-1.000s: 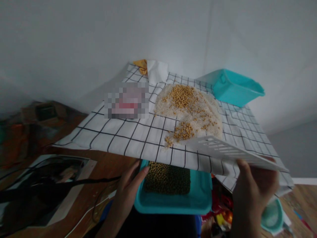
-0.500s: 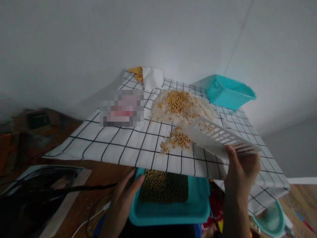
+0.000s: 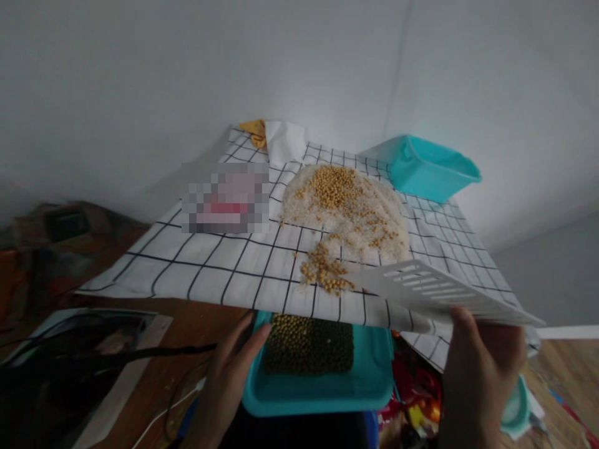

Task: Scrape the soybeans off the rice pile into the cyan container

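Observation:
My right hand (image 3: 486, 362) is closed on a white slotted plastic panel (image 3: 449, 290), thumb on its near edge, tilted over the front of the table. Its left end is close to a small scatter of yellow soybeans (image 3: 325, 271). Behind this lies a mound of white grains (image 3: 309, 212), probably rice, with soybeans (image 3: 334, 184) heaped on top. Below the table edge, my left hand (image 3: 234, 368) grips the left rim of a teal basin (image 3: 322, 402). Soybeans and dark green beans (image 3: 330, 349) lie side by side in the basin.
A teal bin (image 3: 433, 171) stands at the table's back right. White cloth or paper (image 3: 284, 142) and a yellow cloth (image 3: 255, 132) lie at the back left, near a blurred-out item (image 3: 227, 199). A checked cloth (image 3: 224, 259) covers the table. A black cable (image 3: 173, 352) runs left.
My right hand has moved right and toward me with the slotted panel, which now lies flatter and away from the mound. My left hand stays at the basin rim.

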`<state>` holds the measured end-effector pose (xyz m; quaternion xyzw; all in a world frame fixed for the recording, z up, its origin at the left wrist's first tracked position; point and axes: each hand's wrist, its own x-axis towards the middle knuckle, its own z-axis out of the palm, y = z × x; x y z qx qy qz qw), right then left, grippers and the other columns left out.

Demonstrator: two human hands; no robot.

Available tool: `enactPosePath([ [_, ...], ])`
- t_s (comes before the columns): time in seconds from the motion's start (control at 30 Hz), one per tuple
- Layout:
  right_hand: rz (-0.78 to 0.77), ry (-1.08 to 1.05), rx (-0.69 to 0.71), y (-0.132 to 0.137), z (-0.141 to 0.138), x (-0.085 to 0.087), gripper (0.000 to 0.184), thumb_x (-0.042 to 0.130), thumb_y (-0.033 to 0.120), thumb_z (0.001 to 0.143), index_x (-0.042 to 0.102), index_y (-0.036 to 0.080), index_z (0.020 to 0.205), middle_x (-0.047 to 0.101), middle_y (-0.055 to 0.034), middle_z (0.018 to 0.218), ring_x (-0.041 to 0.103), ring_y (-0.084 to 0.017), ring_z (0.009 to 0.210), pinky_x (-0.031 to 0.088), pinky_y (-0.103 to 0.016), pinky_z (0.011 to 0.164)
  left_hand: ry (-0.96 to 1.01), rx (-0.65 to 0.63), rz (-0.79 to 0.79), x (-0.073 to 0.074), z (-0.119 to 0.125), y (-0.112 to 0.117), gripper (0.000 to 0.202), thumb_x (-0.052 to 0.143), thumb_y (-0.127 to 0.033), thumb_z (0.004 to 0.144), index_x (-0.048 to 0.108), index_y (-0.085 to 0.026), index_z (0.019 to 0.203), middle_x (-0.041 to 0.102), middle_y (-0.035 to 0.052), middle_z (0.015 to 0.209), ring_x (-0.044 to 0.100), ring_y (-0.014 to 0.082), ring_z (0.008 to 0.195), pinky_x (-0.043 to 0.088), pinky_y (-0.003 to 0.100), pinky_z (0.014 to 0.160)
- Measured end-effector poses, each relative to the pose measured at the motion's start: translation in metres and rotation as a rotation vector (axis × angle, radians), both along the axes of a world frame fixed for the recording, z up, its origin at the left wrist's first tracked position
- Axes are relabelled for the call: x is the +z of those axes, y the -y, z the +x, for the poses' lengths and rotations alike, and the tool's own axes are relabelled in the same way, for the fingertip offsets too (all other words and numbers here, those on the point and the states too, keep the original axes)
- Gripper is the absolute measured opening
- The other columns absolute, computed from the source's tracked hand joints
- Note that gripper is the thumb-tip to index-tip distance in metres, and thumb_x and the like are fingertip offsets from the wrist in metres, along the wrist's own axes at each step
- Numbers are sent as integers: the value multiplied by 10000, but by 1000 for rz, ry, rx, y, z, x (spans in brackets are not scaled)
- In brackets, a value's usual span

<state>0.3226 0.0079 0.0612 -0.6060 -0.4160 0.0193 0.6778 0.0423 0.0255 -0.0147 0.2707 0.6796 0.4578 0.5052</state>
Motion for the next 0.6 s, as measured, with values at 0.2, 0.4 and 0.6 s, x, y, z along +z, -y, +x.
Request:
enactPosePath([
  [0.2,63,-74,22,7,-1,-3,272,832,282,665,614,175,788,572,21,763,530,-122,699,409,-265,666,-14,-26,-23,-1,-5,-2,447,736,-477,662,730,-225,1031,716,68,1257,565,314,1300,364,424,1161],
  [0.4,65,-79,-120,8,14,-6,271,812,290,665,604,187,804,582,30,716,528,-138,667,447,-321,724,-5,-90,-93,-15,-19,-5,511,773,-530,631,725,-255,1059,687,56,1318,541,344,1321,348,463,1172],
  [0.6,96,-54,-147,18,31,-7,298,846,286,608,629,184,785,625,7,711,550,-158,659,440,-328,691,-16,-132,-46,-2,-14,-4,507,731,-530,667,717,-236,1081,692,60,1311,545,302,1324,375,393,1157],
])
